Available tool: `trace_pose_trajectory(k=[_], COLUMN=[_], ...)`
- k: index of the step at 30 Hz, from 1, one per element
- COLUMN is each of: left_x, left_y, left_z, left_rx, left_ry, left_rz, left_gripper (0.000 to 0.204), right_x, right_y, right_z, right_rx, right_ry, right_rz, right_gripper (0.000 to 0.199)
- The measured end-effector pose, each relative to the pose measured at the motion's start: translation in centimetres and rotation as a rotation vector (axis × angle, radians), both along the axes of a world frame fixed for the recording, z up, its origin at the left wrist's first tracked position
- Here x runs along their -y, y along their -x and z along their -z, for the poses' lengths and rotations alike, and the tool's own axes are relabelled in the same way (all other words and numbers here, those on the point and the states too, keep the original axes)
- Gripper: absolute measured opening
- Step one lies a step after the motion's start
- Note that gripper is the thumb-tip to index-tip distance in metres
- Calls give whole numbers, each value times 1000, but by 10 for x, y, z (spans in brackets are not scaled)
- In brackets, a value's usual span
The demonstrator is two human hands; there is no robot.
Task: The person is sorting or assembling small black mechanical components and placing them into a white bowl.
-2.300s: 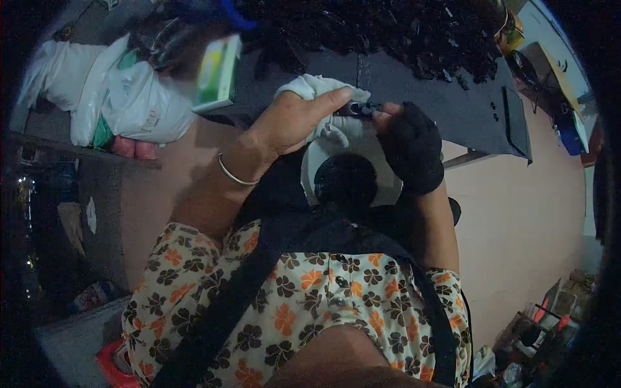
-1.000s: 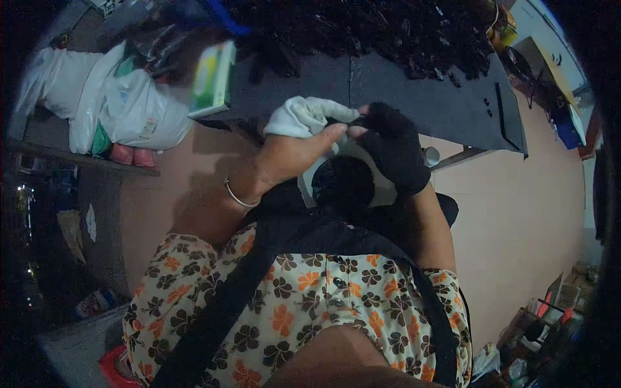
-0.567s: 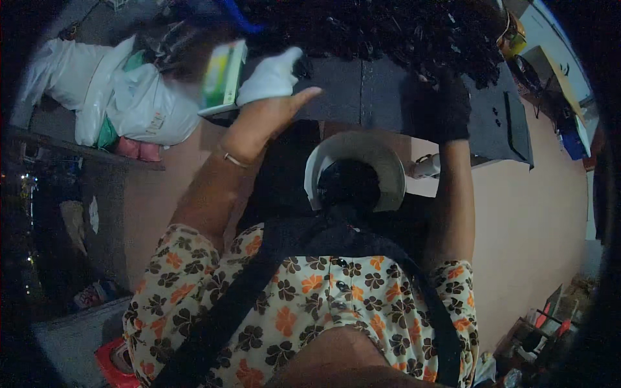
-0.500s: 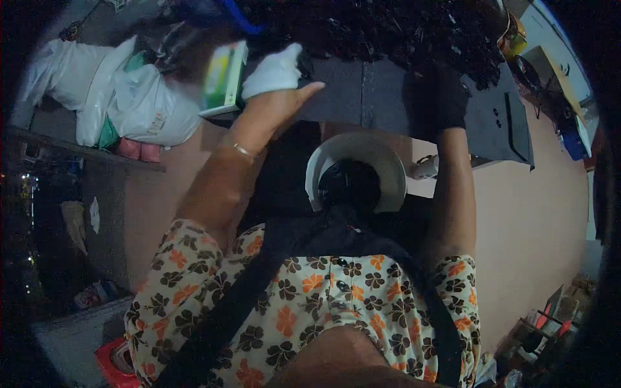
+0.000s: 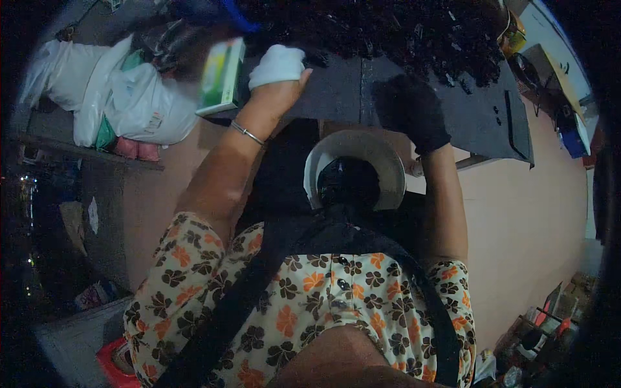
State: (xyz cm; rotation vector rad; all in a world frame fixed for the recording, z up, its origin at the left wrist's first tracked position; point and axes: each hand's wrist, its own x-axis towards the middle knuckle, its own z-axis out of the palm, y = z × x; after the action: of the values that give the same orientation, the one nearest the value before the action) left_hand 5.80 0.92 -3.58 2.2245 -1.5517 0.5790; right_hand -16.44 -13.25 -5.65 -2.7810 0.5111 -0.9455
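Presently holding the left hand (image 5: 279,94), with fingers under white cloth (image 5: 278,63), beside a green-and-white box (image 5: 220,76); cannot tell their grip. Holding the black-gloved right hand (image 5: 414,110) over the grey tabletop (image 5: 339,94), near black pieces (image 5: 414,39) heaped along its far side; cannot tell the spread or contents of those fingers.

A broad table covered in dark grey, matte sheeting (image 5: 336,90) has a slanting grey brace (image 5: 473,160) under its right end; to the table's left stands a dark, flat-topped bench (image 5: 44,119); smooth, pale pinkish-beige flooring (image 5: 524,213) stretches on the near side of the table and past its right end. Just right of the table is a flat, tan board (image 5: 550,74); the light is dim, with tiny white glints (image 5: 27,180) well left of the table, their source too dark to tell.
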Motion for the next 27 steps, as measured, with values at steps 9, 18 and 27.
trace_pose_trajectory(k=[9,18,27], left_x=[3,-23,-36], left_y=[0,-3,58], left_z=[-7,-8,-31], left_rx=[-97,-169,-1185], left_ry=[-99,94,137], left_rz=[-119,283,463], left_gripper=[16,31,27], right_x=[-37,-60,-70], right_y=[6,3,1], right_z=[-7,-17,-21], right_rx=[63,200,278], right_ry=[29,29,15], right_rz=[-47,-113,-148], right_gripper=[22,20,25])
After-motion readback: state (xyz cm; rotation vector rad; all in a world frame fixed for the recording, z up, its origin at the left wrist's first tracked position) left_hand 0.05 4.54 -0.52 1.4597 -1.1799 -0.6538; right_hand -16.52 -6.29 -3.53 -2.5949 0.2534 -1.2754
